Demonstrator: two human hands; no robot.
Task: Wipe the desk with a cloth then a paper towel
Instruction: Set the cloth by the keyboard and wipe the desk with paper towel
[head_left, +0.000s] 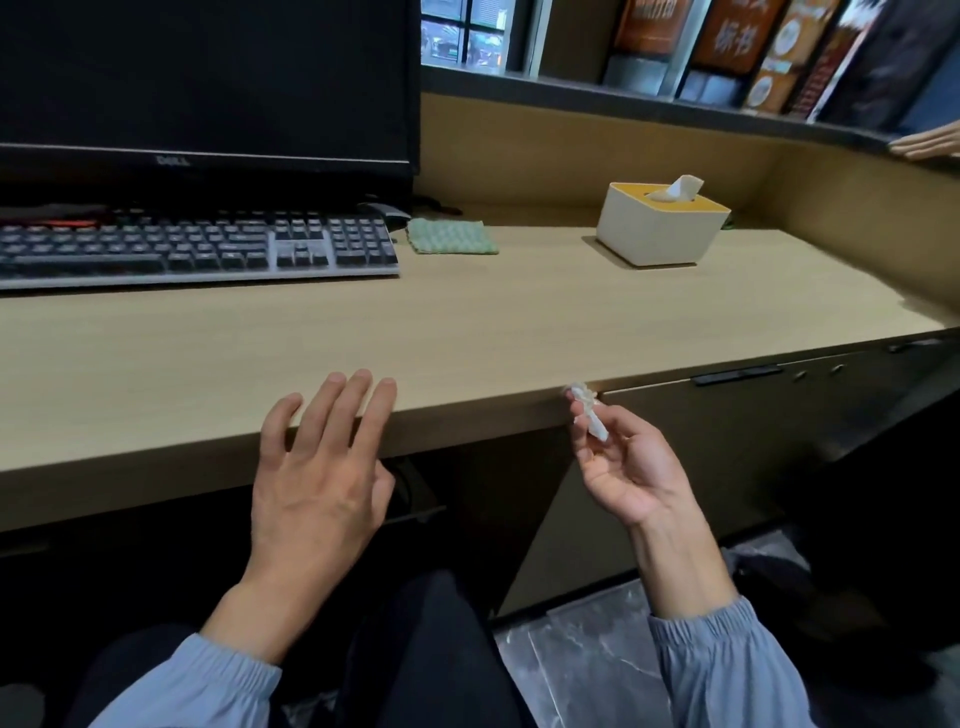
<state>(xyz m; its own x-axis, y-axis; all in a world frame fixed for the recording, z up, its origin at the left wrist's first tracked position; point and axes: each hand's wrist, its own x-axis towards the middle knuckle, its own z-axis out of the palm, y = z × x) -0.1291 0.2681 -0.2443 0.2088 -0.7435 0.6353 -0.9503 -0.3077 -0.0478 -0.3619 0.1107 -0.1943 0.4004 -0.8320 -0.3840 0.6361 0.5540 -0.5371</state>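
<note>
The light wooden desk (519, 317) runs across the view. My left hand (322, 467) lies flat with straight fingers over its front edge. My right hand (623, 467) is held palm up just in front of the edge and pinches a small crumpled paper towel (587, 410) between its fingertips. A folded green cloth (451, 236) lies on the desk to the right of the keyboard. A cream tissue box (660, 223) with a yellow top stands at the back right, one tissue sticking out.
A dark keyboard (192, 249) and a black monitor (208, 88) fill the back left. A raised ledge with books (753, 47) runs behind the desk. Another person's hand (930, 143) rests on that ledge at far right. Drawers (737, 415) sit under the desk at right.
</note>
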